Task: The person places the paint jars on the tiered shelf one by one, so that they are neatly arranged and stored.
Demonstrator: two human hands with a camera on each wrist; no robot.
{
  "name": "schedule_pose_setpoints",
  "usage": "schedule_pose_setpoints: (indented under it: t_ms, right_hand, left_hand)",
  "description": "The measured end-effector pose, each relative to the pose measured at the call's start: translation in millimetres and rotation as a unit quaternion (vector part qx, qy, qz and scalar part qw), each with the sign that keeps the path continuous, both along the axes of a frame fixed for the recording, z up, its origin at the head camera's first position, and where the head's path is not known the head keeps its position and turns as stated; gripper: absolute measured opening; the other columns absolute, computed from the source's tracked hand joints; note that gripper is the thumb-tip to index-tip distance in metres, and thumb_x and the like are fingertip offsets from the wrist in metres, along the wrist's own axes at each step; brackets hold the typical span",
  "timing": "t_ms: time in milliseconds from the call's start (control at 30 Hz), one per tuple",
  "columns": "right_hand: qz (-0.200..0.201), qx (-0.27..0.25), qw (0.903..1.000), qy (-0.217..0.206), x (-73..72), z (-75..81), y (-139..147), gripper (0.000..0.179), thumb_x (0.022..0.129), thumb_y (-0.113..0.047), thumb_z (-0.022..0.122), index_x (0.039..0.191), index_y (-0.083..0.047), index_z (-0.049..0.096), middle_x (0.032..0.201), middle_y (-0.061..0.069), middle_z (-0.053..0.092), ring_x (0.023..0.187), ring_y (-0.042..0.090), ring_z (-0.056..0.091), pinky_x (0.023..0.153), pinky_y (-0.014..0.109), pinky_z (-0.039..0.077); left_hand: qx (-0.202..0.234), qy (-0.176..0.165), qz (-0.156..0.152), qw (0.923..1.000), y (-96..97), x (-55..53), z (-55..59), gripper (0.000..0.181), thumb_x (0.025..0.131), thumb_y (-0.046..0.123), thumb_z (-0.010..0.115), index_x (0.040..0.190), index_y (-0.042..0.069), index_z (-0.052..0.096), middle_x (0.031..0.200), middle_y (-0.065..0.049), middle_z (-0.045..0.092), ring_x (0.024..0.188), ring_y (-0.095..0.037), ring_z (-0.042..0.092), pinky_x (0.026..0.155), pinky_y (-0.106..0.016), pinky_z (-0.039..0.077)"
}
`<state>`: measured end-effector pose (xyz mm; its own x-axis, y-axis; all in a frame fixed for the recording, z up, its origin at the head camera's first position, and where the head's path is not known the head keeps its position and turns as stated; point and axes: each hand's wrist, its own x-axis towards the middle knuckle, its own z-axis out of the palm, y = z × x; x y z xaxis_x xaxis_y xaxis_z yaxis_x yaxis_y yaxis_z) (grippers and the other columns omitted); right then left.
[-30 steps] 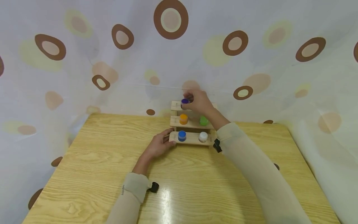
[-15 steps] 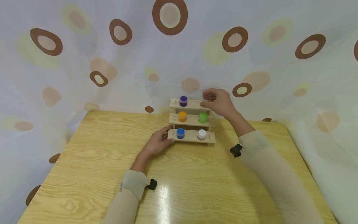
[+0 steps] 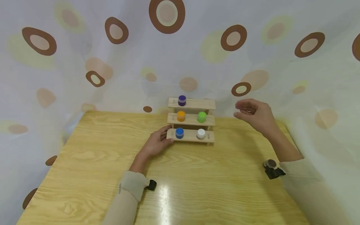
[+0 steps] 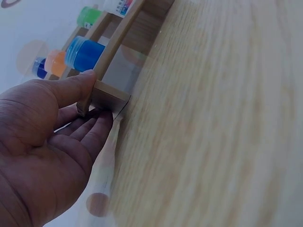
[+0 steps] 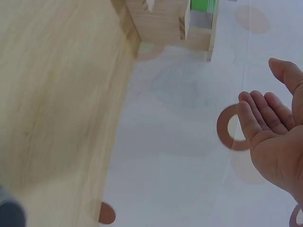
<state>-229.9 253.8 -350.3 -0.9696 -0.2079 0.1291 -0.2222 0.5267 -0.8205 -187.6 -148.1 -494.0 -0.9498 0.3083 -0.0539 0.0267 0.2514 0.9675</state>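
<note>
A small three-step wooden display rack [image 3: 190, 135] stands at the back of the table. Its top step bears a purple paint jar [image 3: 182, 100] on the left. On the middle step are an orange jar [image 3: 181, 116] and a green jar [image 3: 201, 117]; the bottom one carries a blue jar [image 3: 179, 133] and a white jar [image 3: 201, 133]. My left hand [image 3: 154, 143] grips the bottom step's left end, thumb at the top edge and fingers below, as the left wrist view shows. Off to the right of the rack, my right hand [image 3: 257, 115] is in the air, fingers extended and holding nothing.
The wood-grain table [image 3: 197, 181] ends at the back against a white sheet [image 3: 135, 62] printed with brown and yellow spots. That sheet also hangs along both sides. A black wrist camera [image 3: 271, 168] is strapped at the right sleeve.
My right hand has let go of the purple jar, leaving it on the top step, and has moved right, away from the rack. My left hand has stayed at the bottom step.
</note>
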Motion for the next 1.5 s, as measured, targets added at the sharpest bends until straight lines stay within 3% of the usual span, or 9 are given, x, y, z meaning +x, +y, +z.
schedule_pose_setpoints:
  t_ms: [267,433,600,767,1067,1267,1500]
  right_hand:
    - [-0.028,-0.036,0.9988,0.016,34.0,-10.2,39.6,0.043,0.098,-0.013,0.078,0.137,0.000,0.066,0.123,-0.006,0.073,0.110,-0.003,0.069,0.093,0.014,0.057]
    - [-0.034,-0.042,0.9984,0.013,54.9,-22.3,60.0,0.043,0.098,-0.008,0.077,0.137,0.004,0.064,0.125,-0.005,0.072,0.113,-0.003,0.068,0.091,0.016,0.058]
    - [-0.017,-0.079,0.9967,-0.011,67.8,-43.1,83.0,0.045,0.099,-0.004,0.075,0.140,0.005,0.061,0.129,-0.003,0.071,0.115,0.001,0.069,0.090,0.017,0.059]
    - [0.026,-0.143,0.9874,-0.062,77.6,-74.6,108.4,0.044,0.101,0.004,0.069,0.142,0.011,0.055,0.133,0.003,0.071,0.118,0.006,0.069,0.091,0.023,0.061]
    - [0.059,-0.119,0.9853,-0.108,91.5,-114.5,132.4,0.046,0.103,0.004,0.065,0.146,0.011,0.051,0.140,0.005,0.069,0.122,0.013,0.070,0.093,0.024,0.061]
    - [0.087,-0.096,0.9850,-0.114,95.5,-121.7,139.3,0.047,0.103,0.004,0.064,0.148,0.011,0.050,0.142,0.010,0.068,0.125,0.009,0.068,0.094,0.023,0.060]
    - [0.102,-0.026,0.9868,-0.123,99.0,-123.5,144.7,0.055,0.103,-0.007,0.070,0.153,0.002,0.050,0.149,0.005,0.063,0.128,-0.001,0.061,0.098,0.013,0.053]
  left_hand:
    - [-0.001,-0.003,-0.005,1.0000,-0.1,-0.2,0.7,0.070,0.105,0.007,0.067,0.165,0.001,0.031,0.164,-0.023,0.040,0.148,-0.034,0.046,0.113,-0.040,0.050]
    - [0.003,0.001,-0.006,1.0000,1.7,1.3,1.8,0.070,0.105,0.006,0.066,0.165,0.000,0.030,0.164,-0.023,0.040,0.148,-0.035,0.047,0.114,-0.041,0.050]
    - [0.003,0.001,-0.005,1.0000,1.7,-0.6,2.8,0.070,0.105,0.006,0.066,0.165,0.000,0.030,0.164,-0.024,0.041,0.148,-0.034,0.047,0.113,-0.039,0.051]
    - [0.001,-0.002,-0.004,1.0000,2.1,-1.4,4.5,0.070,0.105,0.006,0.066,0.166,0.001,0.030,0.164,-0.022,0.041,0.148,-0.033,0.047,0.113,-0.039,0.050]
    - [0.001,-0.008,-0.001,1.0000,1.7,1.0,1.4,0.070,0.105,0.005,0.066,0.165,0.000,0.030,0.165,-0.023,0.040,0.149,-0.034,0.046,0.114,-0.039,0.050]
    - [0.003,-0.007,0.000,1.0000,1.2,2.6,1.1,0.069,0.106,0.005,0.065,0.165,0.001,0.030,0.164,-0.024,0.041,0.149,-0.035,0.046,0.113,-0.039,0.051]
    - [0.010,-0.012,0.003,0.9999,1.2,1.7,1.1,0.069,0.105,0.004,0.065,0.165,0.001,0.031,0.163,-0.023,0.042,0.148,-0.034,0.047,0.112,-0.039,0.051]
